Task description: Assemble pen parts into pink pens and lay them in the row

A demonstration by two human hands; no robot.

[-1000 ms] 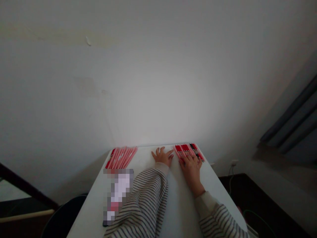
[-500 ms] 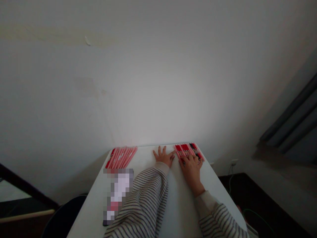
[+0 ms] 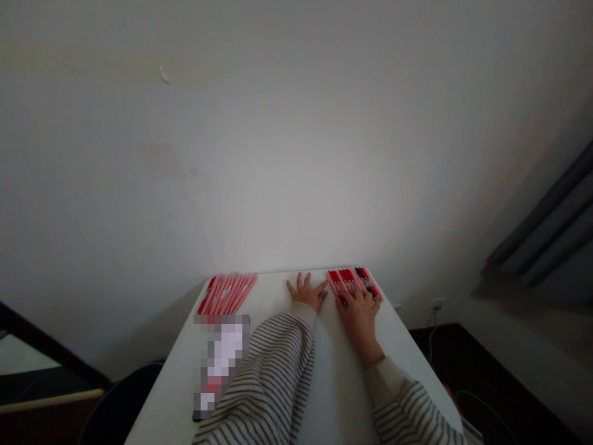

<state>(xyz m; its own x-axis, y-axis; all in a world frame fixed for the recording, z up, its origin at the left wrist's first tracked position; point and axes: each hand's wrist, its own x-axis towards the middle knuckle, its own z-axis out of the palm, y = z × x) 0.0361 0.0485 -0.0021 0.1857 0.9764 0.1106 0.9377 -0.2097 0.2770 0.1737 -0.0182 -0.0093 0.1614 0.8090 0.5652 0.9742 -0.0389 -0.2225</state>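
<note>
On a white table [image 3: 340, 383], my left hand [image 3: 307, 293] lies palm down with its fingers spread and nothing in it. Its thumb side points at the left edge of some flat red-and-black packets with pink edges [image 3: 346, 275], which lie in a row at the far right corner. My right hand [image 3: 357, 315] rests on the near end of these packets, fingers spread over them and partly hiding them. At the far left corner, several similar pink-edged packets [image 3: 227, 293] overlap like a fan.
A dark-edged flat object [image 3: 225, 358], blurred into blocks, lies near the table's left side. The wall [image 3: 296, 154] stands right behind the table. A dark round-edged thing [image 3: 123, 405] is at the lower left, and a curtain [image 3: 546, 216] hangs at the right.
</note>
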